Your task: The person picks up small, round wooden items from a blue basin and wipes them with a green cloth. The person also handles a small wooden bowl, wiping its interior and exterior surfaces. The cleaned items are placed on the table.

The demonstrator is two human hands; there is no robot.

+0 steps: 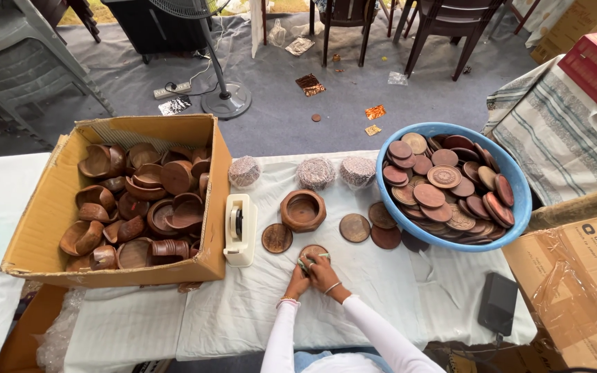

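Both hands meet over a small round wooden lid (312, 251) lying flat on the white cloth (243, 304). The left hand (298, 279) and right hand (323, 271) pinch its near edge with curled fingers. A wooden bowl (302, 210) stands just beyond it.

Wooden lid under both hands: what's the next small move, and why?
Probably lift the wooden lid toward the open wooden bowl just beyond it. The left hand and right hand both press on it, and the bowl stands uncovered.
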